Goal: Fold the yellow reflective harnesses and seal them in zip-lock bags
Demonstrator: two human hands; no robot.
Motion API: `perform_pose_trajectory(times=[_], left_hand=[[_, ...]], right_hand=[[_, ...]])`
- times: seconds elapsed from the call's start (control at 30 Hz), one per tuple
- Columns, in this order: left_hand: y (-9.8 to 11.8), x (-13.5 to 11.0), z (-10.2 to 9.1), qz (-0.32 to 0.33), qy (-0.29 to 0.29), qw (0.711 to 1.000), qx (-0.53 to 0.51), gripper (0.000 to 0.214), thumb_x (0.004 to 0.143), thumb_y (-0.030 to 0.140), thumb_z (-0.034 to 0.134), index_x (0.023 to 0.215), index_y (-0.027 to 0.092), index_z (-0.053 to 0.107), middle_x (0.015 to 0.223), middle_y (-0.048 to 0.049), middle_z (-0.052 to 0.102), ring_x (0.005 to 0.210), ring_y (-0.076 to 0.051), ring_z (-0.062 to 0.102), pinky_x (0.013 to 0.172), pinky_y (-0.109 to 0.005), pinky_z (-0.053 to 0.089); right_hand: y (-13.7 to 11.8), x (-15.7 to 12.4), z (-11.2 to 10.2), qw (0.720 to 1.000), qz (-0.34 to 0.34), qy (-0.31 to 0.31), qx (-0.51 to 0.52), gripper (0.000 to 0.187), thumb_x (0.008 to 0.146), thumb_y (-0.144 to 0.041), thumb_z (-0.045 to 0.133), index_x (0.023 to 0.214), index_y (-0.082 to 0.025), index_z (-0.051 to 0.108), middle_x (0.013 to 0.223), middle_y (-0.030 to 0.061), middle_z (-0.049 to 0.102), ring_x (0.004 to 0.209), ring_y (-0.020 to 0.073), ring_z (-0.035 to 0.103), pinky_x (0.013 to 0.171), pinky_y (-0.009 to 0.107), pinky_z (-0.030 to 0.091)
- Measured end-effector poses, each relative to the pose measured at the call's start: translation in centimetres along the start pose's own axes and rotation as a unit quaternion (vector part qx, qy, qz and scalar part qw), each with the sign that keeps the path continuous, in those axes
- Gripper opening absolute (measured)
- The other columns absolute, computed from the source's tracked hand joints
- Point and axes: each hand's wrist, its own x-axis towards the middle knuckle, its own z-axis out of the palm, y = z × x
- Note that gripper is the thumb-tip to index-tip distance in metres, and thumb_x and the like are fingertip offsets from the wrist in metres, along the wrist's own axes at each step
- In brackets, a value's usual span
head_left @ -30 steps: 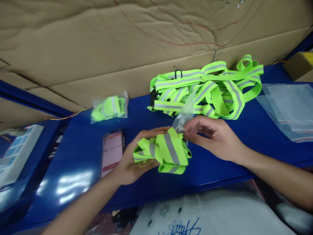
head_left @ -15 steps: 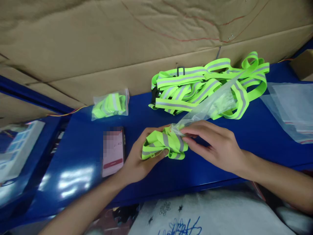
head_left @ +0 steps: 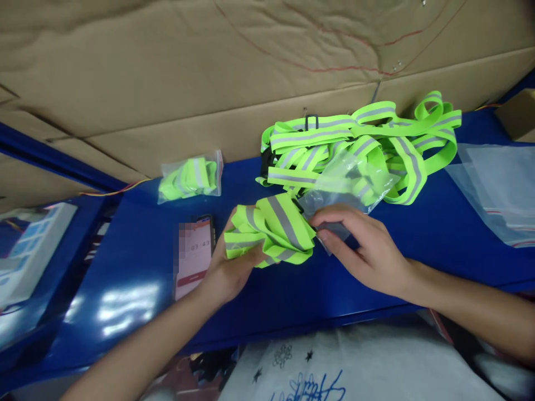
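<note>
Both bare hands are over the middle of the blue surface (head_left: 140, 239), toward its front edge. The left hand (head_left: 229, 273) has a firm, closed grip on a folded strap bundle (head_left: 276, 231), lime yellow with grey bands; the thumb lies across the front, the other fingers behind. The bundle is held clear of the front edge.

The right hand (head_left: 370, 253) has thumb and forefinger brought together at the bundle's right end, the grip pinching the edge of a clear bag (head_left: 334, 184). The bag spreads behind these fingers and partly overlaps the view of a loose strap pile (head_left: 409, 150). Whether any of the bundle is inside the bag cannot be determined.

The pile rests along the back edge, against a cardboard panel (head_left: 167, 72). A bagged strap (head_left: 190, 178) lies near the back left corner. A phone (head_left: 196, 262) lies flat toward the left edge, partly hidden by the left hand. Further clear bags (head_left: 507, 184) lie flat at right, with a cardboard box (head_left: 518, 114) behind them.
</note>
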Motion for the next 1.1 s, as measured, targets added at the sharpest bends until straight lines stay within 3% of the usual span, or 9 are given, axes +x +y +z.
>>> perform_pose_trajectory(times=[0.23, 0.37, 0.43, 0.57, 0.6, 0.67, 0.8, 0.97, 1.1], left_hand=[[0.6, 0.5, 0.3, 0.006, 0.011, 1.000, 0.019, 0.045, 0.077, 0.030, 0.087, 0.116, 0.025, 0.065, 0.097, 0.0001, 0.073, 0.081, -0.021, 0.075, 0.061, -0.030, 0.062], [0.9, 0.2, -0.5, 0.137, -0.088, 0.964, 0.209, 0.046, 0.088, 0.022, 0.075, 0.130, 0.026, 0.058, 0.120, -0.0060, 0.073, 0.101, -0.022, 0.075, 0.078, -0.030, 0.063], [1.2, -0.1, -0.5, 0.278, -0.186, 0.867, 0.370, 0.049, 0.090, 0.021, 0.071, 0.136, 0.021, 0.056, 0.136, -0.0130, 0.068, 0.116, -0.025, 0.070, 0.090, -0.035, 0.062], [2.2, -1.1, -0.1, 0.553, -0.237, 0.547, 0.583, 0.033, 0.086, 0.029, 0.073, 0.117, 0.021, 0.065, 0.140, -0.0102, 0.067, 0.111, -0.032, 0.069, 0.081, -0.043, 0.061], [2.4, -1.4, 0.0, 0.589, -0.225, 0.494, 0.598, 0.032, 0.083, 0.032, 0.076, 0.112, 0.025, 0.065, 0.141, -0.0067, 0.066, 0.108, -0.033, 0.069, 0.078, -0.045, 0.060], [2.7, -1.7, 0.0, 0.625, -0.211, 0.446, 0.605, 0.035, 0.079, 0.041, 0.080, 0.108, 0.031, 0.063, 0.143, -0.0012, 0.064, 0.106, -0.034, 0.068, 0.077, -0.048, 0.058], [2.7, -1.7, 0.0, 0.623, -0.194, 0.444, 0.614, 0.039, 0.075, 0.043, 0.083, 0.103, 0.032, 0.058, 0.141, 0.0005, 0.064, 0.106, -0.035, 0.067, 0.079, -0.050, 0.057], [1.9, -1.1, 0.3, 0.617, -0.178, 0.470, 0.605, 0.039, 0.074, 0.037, 0.084, 0.102, 0.030, 0.058, 0.136, -0.0003, 0.068, 0.110, -0.032, 0.066, 0.082, -0.048, 0.057], [1.3, -0.6, 0.1, 0.627, -0.156, 0.475, 0.597, 0.034, 0.076, 0.036, 0.084, 0.103, 0.033, 0.064, 0.130, 0.0002, 0.073, 0.113, -0.033, 0.065, 0.086, -0.048, 0.054]], right_hand=[[1.7, -0.8, -0.4, 0.965, 0.033, -0.135, -0.224, 0.033, 0.095, -0.043, 0.070, 0.113, -0.015, 0.064, 0.101, 0.0089, 0.072, 0.088, 0.0284, 0.072, 0.073, 0.041, 0.057], [1.7, -0.9, -0.2, 0.963, 0.076, -0.164, -0.199, 0.017, 0.098, -0.020, 0.060, 0.113, -0.015, 0.066, 0.105, 0.0084, 0.074, 0.091, 0.0265, 0.074, 0.073, 0.038, 0.056], [1.3, -0.5, -0.5, 0.979, 0.084, -0.132, -0.130, 0.017, 0.097, -0.013, 0.057, 0.110, -0.017, 0.068, 0.101, 0.0047, 0.075, 0.088, 0.0203, 0.073, 0.074, 0.033, 0.055], [0.4, 0.2, -1.3, 0.995, 0.047, -0.089, -0.021, 0.017, 0.102, -0.017, 0.057, 0.113, -0.017, 0.070, 0.104, 0.0045, 0.074, 0.095, 0.0143, 0.071, 0.084, 0.026, 0.054], [0.2, 0.2, -1.4, 0.995, 0.043, -0.094, -0.009, 0.019, 0.102, -0.018, 0.056, 0.114, -0.017, 0.071, 0.106, 0.0051, 0.074, 0.097, 0.0142, 0.070, 0.085, 0.025, 0.053], [0.1, 0.2, -1.3, 0.992, 0.055, -0.110, -0.001, 0.021, 0.103, -0.016, 0.054, 0.113, -0.017, 0.071, 0.107, 0.0059, 0.074, 0.099, 0.0149, 0.070, 0.086, 0.026, 0.053], [0.3, 0.1, -0.9, 0.973, 0.157, -0.145, 0.082, 0.018, 0.103, -0.022, 0.053, 0.103, -0.018, 0.071, 0.098, 0.0034, 0.072, 0.089, 0.0142, 0.068, 0.077, 0.027, 0.052], [0.7, 0.4, -0.3, 0.886, 0.323, -0.140, 0.302, 0.020, 0.103, -0.035, 0.054, 0.097, -0.018, 0.063, 0.080, -0.0005, 0.062, 0.072, 0.0110, 0.058, 0.067, 0.024, 0.048], [1.2, 0.5, 0.1, 0.852, 0.358, -0.097, 0.370, 0.021, 0.100, -0.037, 0.059, 0.095, -0.017, 0.061, 0.075, -0.0021, 0.056, 0.066, 0.0094, 0.052, 0.062, 0.022, 0.044]])
